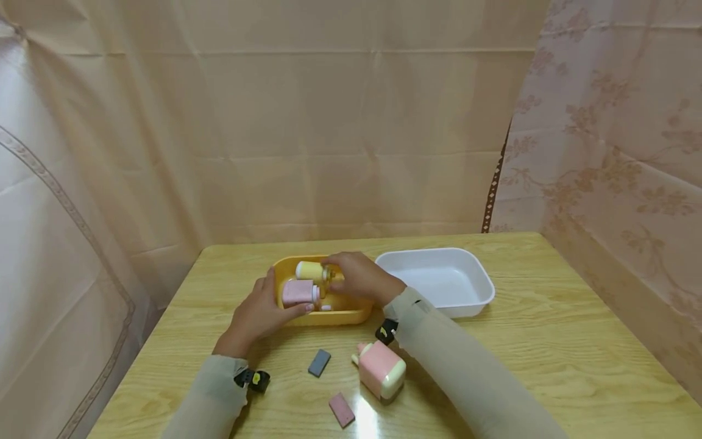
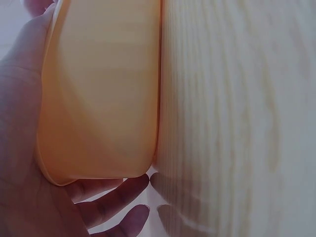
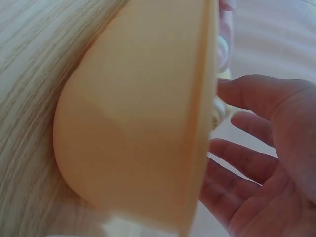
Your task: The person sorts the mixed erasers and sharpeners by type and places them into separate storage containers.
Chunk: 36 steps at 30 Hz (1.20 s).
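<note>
My left hand (image 1: 262,311) holds the left end of an orange plastic tray (image 1: 351,317), its thumb over the front rim and its other fingers round the outer wall. In the left wrist view the tray wall (image 2: 103,94) hides the inside. A yellow toy bottle (image 1: 309,271) with a pump top lies on its side at the tray's back. My right hand (image 1: 364,277) pinches it near the neck. In the right wrist view the rim partly hides that grip. Beside the yellow bottle lies a pink toy bottle (image 1: 298,291), near the left thumb. A small white piece (image 1: 326,308) lies by the front wall.
A white tray (image 1: 488,296) stands to the right, behind the right forearm. In front lie a grey block (image 1: 319,363), a dusky pink block (image 1: 342,410) and a pink-and-cream toy (image 1: 381,369), close to the right sleeve. Curtains hang behind the wooden table (image 1: 548,341).
</note>
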Available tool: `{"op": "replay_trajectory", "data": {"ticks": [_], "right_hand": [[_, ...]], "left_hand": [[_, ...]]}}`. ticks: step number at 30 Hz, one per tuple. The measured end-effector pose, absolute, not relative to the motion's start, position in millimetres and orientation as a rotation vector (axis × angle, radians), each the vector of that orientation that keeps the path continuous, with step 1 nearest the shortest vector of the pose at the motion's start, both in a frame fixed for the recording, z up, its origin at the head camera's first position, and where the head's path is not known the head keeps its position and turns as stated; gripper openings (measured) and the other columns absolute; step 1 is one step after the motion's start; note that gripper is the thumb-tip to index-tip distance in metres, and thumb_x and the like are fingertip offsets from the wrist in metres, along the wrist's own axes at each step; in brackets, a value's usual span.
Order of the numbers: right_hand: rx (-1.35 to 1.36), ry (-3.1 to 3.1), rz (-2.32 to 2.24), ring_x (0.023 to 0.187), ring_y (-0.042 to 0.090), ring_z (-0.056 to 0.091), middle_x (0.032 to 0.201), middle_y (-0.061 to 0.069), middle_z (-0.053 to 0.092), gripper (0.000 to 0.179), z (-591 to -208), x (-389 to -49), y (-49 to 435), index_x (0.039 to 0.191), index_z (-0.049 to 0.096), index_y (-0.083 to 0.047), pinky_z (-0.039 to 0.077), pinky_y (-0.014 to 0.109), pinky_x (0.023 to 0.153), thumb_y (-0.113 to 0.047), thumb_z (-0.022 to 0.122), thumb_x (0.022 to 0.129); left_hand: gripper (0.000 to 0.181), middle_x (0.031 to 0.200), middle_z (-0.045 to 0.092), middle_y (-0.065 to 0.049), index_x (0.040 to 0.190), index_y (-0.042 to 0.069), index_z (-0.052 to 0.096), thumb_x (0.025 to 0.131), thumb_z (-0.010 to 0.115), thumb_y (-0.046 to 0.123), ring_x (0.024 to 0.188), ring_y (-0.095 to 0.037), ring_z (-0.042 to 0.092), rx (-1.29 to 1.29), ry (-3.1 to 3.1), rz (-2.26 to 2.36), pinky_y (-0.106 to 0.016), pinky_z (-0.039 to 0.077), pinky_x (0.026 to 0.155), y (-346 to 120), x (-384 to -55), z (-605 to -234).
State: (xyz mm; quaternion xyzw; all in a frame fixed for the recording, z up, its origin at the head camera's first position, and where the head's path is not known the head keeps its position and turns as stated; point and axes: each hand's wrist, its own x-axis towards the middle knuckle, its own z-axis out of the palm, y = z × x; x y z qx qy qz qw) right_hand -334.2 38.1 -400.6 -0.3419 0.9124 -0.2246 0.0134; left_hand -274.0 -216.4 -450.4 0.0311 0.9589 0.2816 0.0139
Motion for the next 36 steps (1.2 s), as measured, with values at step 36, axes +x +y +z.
{"op": "replay_trajectory", "data": {"ticks": [36], "right_hand": [[-1.125, 2.568, -0.967, 0.128, 0.019, 0.06, 0.145, 0.002, 0.062, 0.031, -391.3, -269.4, 101.5, 0.129, 0.071, -0.022, 0.053, 0.048, 0.103, -0.029, 0.072, 0.099]], "left_hand": [[0.145, 0.163, 0.03, -0.023, 0.167, 0.011, -0.003, 0.067, 0.062, 0.094, 0.137, -0.046, 0.05, 0.085, 2.998, 0.837, -0.07, 0.042, 0.106, -218.6, -278.3, -454.3]]}}
